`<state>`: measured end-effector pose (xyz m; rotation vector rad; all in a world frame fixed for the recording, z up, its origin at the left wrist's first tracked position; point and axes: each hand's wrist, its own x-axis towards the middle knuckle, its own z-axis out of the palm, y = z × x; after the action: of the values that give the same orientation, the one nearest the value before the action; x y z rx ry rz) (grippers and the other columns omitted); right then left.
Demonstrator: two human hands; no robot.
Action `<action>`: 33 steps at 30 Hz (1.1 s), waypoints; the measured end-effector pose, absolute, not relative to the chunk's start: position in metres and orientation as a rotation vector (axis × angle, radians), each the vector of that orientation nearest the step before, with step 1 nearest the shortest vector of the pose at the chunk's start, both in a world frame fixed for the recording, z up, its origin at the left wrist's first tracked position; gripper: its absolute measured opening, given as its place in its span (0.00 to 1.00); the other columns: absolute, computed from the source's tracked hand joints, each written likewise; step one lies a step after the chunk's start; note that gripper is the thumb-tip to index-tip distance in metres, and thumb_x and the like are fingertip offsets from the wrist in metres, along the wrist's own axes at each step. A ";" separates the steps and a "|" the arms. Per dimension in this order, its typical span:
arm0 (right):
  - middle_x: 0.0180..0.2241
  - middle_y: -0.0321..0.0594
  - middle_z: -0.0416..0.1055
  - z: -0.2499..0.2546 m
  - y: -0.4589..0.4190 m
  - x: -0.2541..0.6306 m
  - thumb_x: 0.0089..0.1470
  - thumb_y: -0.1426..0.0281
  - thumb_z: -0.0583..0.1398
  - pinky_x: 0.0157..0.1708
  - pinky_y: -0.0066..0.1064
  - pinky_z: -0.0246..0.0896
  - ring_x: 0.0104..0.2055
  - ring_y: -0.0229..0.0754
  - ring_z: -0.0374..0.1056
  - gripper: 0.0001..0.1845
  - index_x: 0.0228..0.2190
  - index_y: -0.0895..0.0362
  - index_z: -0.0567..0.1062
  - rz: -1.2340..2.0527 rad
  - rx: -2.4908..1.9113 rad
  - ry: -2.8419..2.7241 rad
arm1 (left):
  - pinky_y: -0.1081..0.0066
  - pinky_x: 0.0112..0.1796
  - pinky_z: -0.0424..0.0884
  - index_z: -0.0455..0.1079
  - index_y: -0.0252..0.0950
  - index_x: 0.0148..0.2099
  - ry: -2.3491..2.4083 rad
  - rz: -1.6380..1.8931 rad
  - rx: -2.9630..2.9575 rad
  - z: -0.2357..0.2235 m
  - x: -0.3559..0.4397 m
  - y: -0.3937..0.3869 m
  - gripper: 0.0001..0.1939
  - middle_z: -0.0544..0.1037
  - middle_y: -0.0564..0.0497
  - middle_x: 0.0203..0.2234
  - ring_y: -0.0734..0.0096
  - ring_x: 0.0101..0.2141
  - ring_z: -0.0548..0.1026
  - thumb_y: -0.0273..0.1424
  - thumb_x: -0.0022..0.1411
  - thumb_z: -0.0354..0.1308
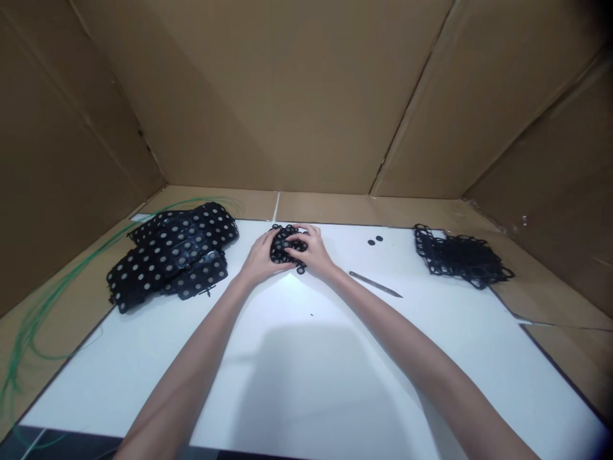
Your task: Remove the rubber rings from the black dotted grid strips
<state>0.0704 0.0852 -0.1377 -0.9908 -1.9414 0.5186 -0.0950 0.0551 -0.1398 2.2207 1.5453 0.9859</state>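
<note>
Both my hands meet at the middle of the white board (191,383), gripping a crumpled piece of black punched rubber lattice (282,252). My left hand (261,260) holds its left side, and my right hand (311,249) presses on it from the right with fingers curled over the rings. To the left lies a stack of black perforated sheets (172,252), their holes filled with grey discs. To the right sits a tangled pile of black lattice (460,259) with empty holes.
A pointed steel tool (375,284) lies right of my right hand, and two small black discs (375,240) lie beyond it. A green wire (57,284) trails along the left. Cardboard panels (268,96) wall the back and sides.
</note>
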 end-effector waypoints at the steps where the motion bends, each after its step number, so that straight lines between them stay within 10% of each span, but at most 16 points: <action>1: 0.46 0.40 0.63 -0.137 0.085 0.071 0.42 0.67 0.62 0.52 0.42 0.48 0.51 0.46 0.52 0.09 0.31 0.52 0.74 0.508 -0.979 -1.924 | 0.58 0.51 0.57 0.51 0.36 0.57 1.543 0.988 2.217 -0.139 -0.095 0.055 0.44 0.61 0.41 0.53 0.54 0.52 0.59 0.48 0.40 0.60; 14: 0.42 0.43 0.64 -0.135 0.081 0.073 0.47 0.60 0.58 0.48 0.39 0.54 0.47 0.45 0.57 0.12 0.32 0.53 0.74 0.183 -0.957 -1.844 | 0.58 0.53 0.53 0.48 0.35 0.58 1.551 1.035 2.211 -0.144 -0.097 0.058 0.47 0.58 0.40 0.54 0.55 0.55 0.55 0.49 0.39 0.60; 25: 0.54 0.38 0.58 -0.144 0.088 0.071 0.55 0.57 0.47 0.57 0.41 0.40 0.57 0.43 0.50 0.21 0.46 0.51 0.67 0.637 -1.099 -1.846 | 0.53 0.55 0.47 0.34 0.33 0.62 1.627 0.926 2.200 -0.152 -0.100 0.061 0.61 0.43 0.33 0.60 0.48 0.59 0.42 0.49 0.33 0.63; 33: 0.54 0.40 0.60 -0.153 0.086 0.047 0.51 0.56 0.52 0.59 0.41 0.34 0.60 0.45 0.47 0.24 0.47 0.54 0.67 0.812 -1.030 -1.878 | 0.58 0.51 0.58 0.44 0.28 0.60 1.610 0.975 2.166 -0.152 -0.098 0.063 0.51 0.60 0.34 0.53 0.50 0.52 0.60 0.48 0.39 0.60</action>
<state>0.0471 0.0863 -0.1528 -1.0297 -1.8784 0.8125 -0.0975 0.0634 -0.1518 2.1661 1.6096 0.9749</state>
